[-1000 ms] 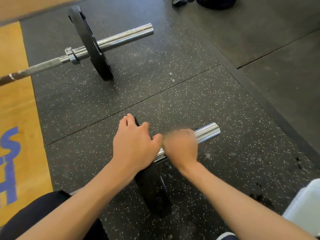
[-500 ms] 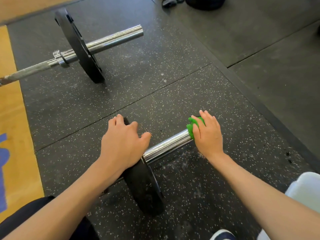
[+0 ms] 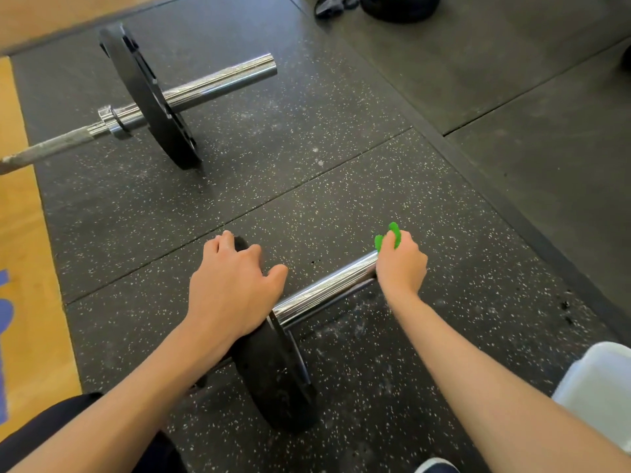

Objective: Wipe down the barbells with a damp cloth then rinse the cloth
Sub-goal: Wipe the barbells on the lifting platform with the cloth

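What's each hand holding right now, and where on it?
Right hand grips the cloth, bunched around the near barbell's sleeve end. Left hand grips that barbell's plate by its top rim.

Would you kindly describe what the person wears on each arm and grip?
Nothing visible: the left grip and right grip are gloveless, no rings or watch seen; the left forearm and right forearm are bare, sleeveless.
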`<action>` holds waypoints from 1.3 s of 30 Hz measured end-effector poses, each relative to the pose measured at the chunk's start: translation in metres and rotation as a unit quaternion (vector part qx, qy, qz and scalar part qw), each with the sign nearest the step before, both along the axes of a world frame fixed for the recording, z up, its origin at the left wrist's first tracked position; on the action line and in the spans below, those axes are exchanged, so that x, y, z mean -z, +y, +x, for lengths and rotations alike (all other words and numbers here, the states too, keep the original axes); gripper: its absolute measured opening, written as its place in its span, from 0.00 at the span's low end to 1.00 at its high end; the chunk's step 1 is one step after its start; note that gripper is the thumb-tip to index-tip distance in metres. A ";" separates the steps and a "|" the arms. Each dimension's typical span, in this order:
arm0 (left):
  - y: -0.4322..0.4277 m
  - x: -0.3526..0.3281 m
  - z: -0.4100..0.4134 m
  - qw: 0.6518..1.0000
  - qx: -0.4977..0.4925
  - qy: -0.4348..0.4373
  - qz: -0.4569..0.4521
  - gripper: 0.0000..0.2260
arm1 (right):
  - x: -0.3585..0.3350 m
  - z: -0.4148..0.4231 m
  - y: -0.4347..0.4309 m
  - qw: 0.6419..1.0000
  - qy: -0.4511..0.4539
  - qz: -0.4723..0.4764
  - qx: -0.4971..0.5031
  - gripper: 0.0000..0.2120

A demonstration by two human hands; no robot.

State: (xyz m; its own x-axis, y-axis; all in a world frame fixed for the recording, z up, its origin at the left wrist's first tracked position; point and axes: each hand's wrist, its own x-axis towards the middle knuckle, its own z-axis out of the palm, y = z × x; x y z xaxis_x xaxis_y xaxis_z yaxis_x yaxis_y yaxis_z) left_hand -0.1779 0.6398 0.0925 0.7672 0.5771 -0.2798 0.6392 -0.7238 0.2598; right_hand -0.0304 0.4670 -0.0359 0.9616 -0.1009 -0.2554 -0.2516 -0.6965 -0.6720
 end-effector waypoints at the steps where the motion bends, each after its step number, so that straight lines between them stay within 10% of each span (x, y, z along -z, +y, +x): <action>1: 0.000 0.000 0.000 1.000 0.001 -0.001 0.002 0.13 | 0.000 -0.007 0.000 1.000 -0.020 -0.013 -0.007 0.17; 11: -0.004 -0.001 0.002 1.000 -0.003 0.015 0.003 0.13 | 0.016 -0.029 -0.012 0.956 -0.186 -0.165 -0.157 0.19; 22: -0.002 -0.003 -0.002 1.000 -0.008 0.009 -0.004 0.18 | 0.020 -0.067 -0.020 0.789 -0.308 -0.111 -0.519 0.20; 28: -0.007 -0.003 0.000 1.000 0.005 0.019 0.009 0.16 | 0.008 -0.005 -0.020 0.883 -0.220 -0.222 -0.350 0.17; 33: -0.004 -0.004 -0.001 1.000 0.000 0.022 0.007 0.15 | -0.009 -0.039 0.037 0.833 -0.177 -0.315 -0.419 0.20; 39: -0.003 -0.002 0.000 1.000 -0.006 0.019 0.012 0.15 | 0.011 -0.097 0.025 0.819 -0.275 -0.135 -0.485 0.14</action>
